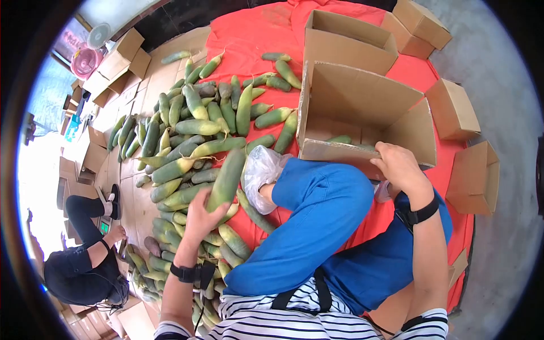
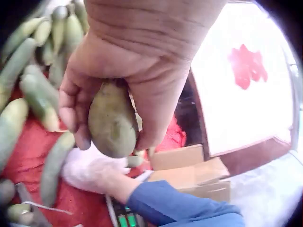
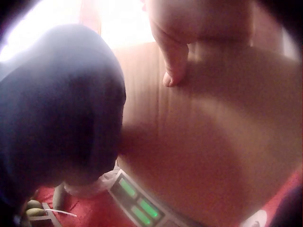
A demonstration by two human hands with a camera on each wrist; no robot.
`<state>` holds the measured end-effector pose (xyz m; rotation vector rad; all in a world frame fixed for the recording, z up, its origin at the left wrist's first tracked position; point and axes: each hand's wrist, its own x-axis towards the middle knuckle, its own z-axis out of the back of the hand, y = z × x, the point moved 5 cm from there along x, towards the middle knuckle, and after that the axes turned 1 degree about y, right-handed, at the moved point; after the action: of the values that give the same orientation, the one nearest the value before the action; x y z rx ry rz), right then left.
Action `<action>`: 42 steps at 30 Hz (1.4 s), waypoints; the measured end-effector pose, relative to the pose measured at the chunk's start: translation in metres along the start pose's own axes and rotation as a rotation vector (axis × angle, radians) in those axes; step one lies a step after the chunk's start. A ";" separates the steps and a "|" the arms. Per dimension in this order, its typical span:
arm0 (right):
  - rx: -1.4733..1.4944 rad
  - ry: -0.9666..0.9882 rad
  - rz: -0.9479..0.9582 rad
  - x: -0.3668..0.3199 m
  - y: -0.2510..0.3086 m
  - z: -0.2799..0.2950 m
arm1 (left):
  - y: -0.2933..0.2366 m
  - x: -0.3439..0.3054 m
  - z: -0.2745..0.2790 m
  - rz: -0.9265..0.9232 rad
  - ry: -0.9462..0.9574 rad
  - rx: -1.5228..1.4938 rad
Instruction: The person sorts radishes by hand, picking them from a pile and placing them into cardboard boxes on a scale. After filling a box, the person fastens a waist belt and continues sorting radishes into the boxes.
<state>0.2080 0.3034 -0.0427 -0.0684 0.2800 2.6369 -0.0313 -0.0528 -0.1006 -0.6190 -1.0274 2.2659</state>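
Note:
My left hand [image 1: 201, 220] grips a large green radish [image 1: 228, 180] above the pile beside my knee. In the left wrist view, the radish's blunt end [image 2: 113, 125] points out between thumb and fingers. At the right, my right hand [image 1: 403, 167] holds the near top edge of an open cardboard box [image 1: 362, 93], fingers over the rim. The thumb [image 3: 171, 78] lies against the box's outer wall in the right wrist view. Inside the box a green radish [image 1: 339, 139] shows near the bottom; the near wall hides part of the inside.
A large radish pile [image 1: 187, 147] spreads over red cloth and cardboard. Behind the box is another open box [image 1: 351, 48]; more boxes [image 1: 453, 107] line the right. A scale with green displays [image 3: 137, 203] sits below the held box. Another person [image 1: 85, 272] sits at the left.

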 end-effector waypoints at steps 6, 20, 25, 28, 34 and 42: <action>-0.015 0.019 -0.001 0.000 0.002 0.000 | -0.192 0.051 -0.040 -0.577 0.046 -0.121; -0.072 0.009 0.053 0.000 0.002 -0.005 | 0.182 -0.088 -0.060 0.115 0.406 0.551; -0.009 0.014 0.039 0.002 0.005 0.001 | 0.257 -0.213 -0.047 0.582 0.529 0.600; -0.034 0.048 0.022 0.003 0.006 -0.001 | 0.275 -0.242 -0.060 0.709 0.540 0.494; 0.044 0.074 -0.073 0.004 0.010 0.001 | 0.288 -0.238 -0.085 0.899 0.362 0.354; 0.010 0.044 -0.052 0.004 0.009 0.001 | 0.295 -0.222 -0.089 0.921 0.110 0.209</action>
<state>0.2006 0.2981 -0.0401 -0.1294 0.3021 2.5847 0.0956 -0.3137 -0.3465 -1.2974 -0.4583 2.9986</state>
